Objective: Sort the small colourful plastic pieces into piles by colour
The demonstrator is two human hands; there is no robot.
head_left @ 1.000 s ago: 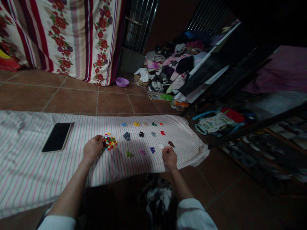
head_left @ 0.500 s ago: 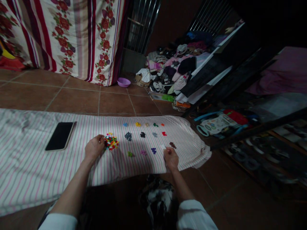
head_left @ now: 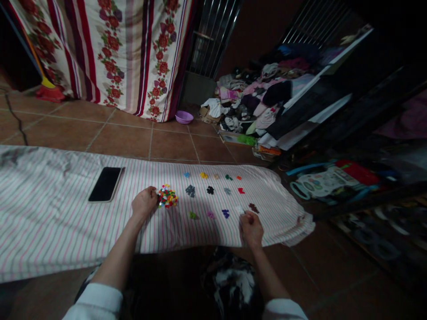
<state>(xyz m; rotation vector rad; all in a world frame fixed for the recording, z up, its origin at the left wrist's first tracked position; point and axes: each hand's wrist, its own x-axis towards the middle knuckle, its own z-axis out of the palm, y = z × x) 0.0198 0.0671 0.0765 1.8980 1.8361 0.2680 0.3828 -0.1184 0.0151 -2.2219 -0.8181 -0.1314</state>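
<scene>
My left hand (head_left: 144, 204) is closed at the left edge of a mixed heap of small colourful pieces (head_left: 167, 197), its fingertips together; whatever they hold is too small to make out. Beside a little white pile (head_left: 239, 208), my right hand (head_left: 252, 228) is bent closed over the cloth, and its fingertips are partly hidden. A brown pile (head_left: 253, 208) lies just beyond that hand. To its left are purple pieces (head_left: 226, 214), pink pieces (head_left: 211, 214) and lime green pieces (head_left: 192, 215). Farther back sit dark grey (head_left: 190, 191), black (head_left: 210, 190) and red (head_left: 241, 190) piles.
The piles lie on a striped cloth (head_left: 66, 231). A phone (head_left: 106, 184) rests on its left part. Beyond are a tiled floor, a purple basin (head_left: 184, 117), a floral curtain (head_left: 136, 58) and heaped clothes (head_left: 250, 98). A dark rack stands at right.
The view has swung left, so everything sits farther right in the picture. Both hands stay by the same piles, with little visible movement against the cloth.
</scene>
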